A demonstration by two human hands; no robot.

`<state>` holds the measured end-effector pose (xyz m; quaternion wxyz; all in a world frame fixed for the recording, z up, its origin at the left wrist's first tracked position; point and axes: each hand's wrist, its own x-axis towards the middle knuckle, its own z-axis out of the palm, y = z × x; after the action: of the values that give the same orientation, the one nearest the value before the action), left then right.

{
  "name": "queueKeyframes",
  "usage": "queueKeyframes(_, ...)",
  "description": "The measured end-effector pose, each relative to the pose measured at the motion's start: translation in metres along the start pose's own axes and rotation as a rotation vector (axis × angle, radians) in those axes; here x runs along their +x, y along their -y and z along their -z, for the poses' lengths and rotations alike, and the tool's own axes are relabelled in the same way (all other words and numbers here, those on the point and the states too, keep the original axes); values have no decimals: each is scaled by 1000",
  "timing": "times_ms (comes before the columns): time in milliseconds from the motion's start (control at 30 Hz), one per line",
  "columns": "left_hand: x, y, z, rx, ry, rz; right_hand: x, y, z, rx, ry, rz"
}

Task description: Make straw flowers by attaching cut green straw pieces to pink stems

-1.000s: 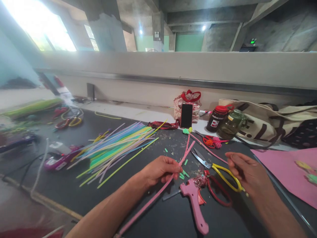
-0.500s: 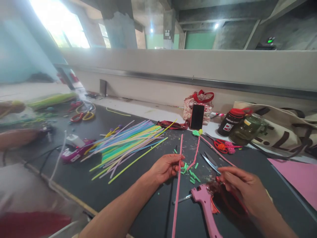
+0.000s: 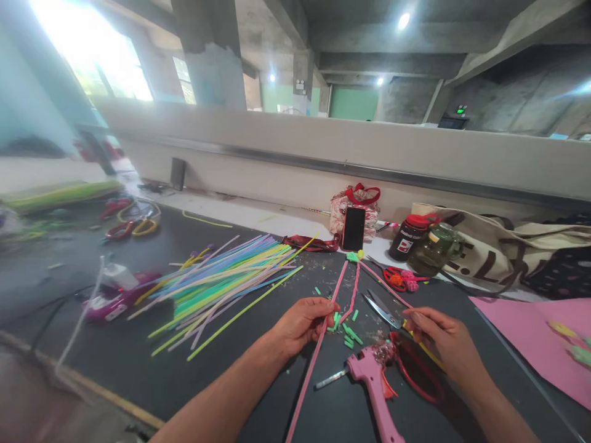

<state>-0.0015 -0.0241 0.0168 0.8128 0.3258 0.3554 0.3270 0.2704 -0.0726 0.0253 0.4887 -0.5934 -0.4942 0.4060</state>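
Pinching pink stem (image 3: 315, 358), left fingers (image 3: 319, 303)

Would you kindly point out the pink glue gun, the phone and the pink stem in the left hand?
Pink glue gun (image 3: 376, 392), head view, on its handle.
Phone (image 3: 354, 229), head view, on its screen.
Pink stem (image 3: 309, 375), head view, below the left hand (image 3: 302, 321).

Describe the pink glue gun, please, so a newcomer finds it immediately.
On the dark table, look between left forearm and right forearm, nearer than the green scraps. The glue gun lies there: its pink pistol grip sets it apart from the yellow-handled scissors.
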Motion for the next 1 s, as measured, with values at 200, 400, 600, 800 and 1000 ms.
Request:
queueKeyframes(200, 5, -1, 6, 47, -29, -65, 2, -3, 0, 24, -43, 19)
queueKeyframes(400, 6, 1, 8, 93, -26, -82, 3, -4, 4, 45, -61, 32)
queueKeyframes(600, 7, 0, 9, 121, -43, -89, 9, -6, 17, 140, -197, 32)
queueKeyframes(800, 7, 0, 8, 142, -61, -89, 16, -9, 30, 176, -367, 31)
queueKeyframes(1000, 5, 0, 5, 187, -93, -93, 16, -12, 18, -39, -229, -26)
